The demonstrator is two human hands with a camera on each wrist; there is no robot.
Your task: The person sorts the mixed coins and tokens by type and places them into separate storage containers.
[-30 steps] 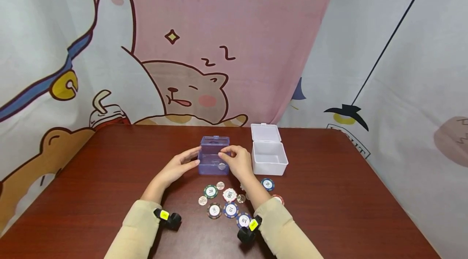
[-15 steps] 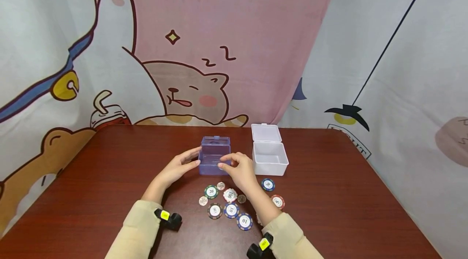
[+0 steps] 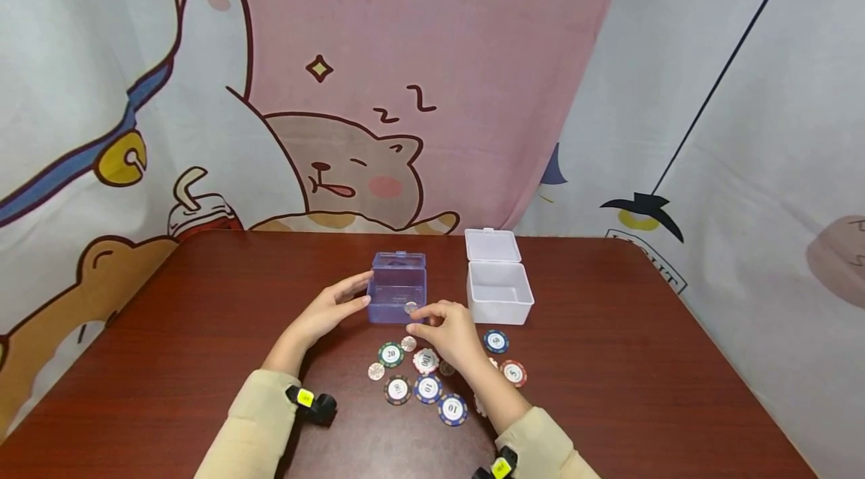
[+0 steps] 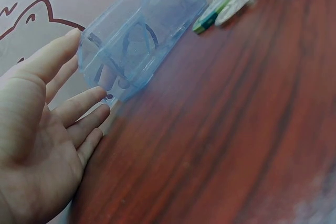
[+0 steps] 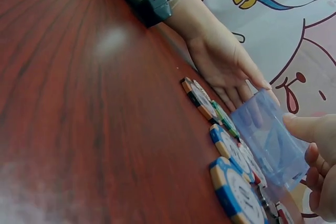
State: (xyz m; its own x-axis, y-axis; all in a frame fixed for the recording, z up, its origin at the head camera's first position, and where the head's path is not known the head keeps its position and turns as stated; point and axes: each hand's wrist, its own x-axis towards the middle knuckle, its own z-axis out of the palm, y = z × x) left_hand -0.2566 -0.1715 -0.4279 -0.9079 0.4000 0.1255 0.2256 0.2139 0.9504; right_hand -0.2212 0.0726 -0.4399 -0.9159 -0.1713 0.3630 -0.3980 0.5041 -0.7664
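My left hand (image 3: pixel 331 308) lies along the left side of a see-through blue box (image 3: pixel 397 306) with its lid raised. Its fingers are relaxed, and the thumb and forefinger tips are at the box wall. At the box's front right corner, my right hand (image 3: pixel 451 329) has thumb and forefinger apart, with nothing visible between them. A silver coin (image 3: pixel 411 307) shows low inside the box. In front lie a green poker chip (image 3: pixel 390 354), a white one (image 3: pixel 426 360), a black one (image 3: pixel 397 390), and a coin (image 3: pixel 408 344). The right wrist view shows the blue box (image 5: pixel 270 137) between both hands.
Right of the blue box stands an opened white box (image 3: pixel 500 291). Blue chips (image 3: pixel 452 409), a red chip (image 3: pixel 513 373) and another coin (image 3: pixel 375 371) lie nearer on the brown table (image 3: pixel 169 359). A further coin and chip are partly hidden under the right forearm.
My right hand has drawn back from above the blue box, down toward its front right corner, uncovering the coin inside. The left hand stays in place.
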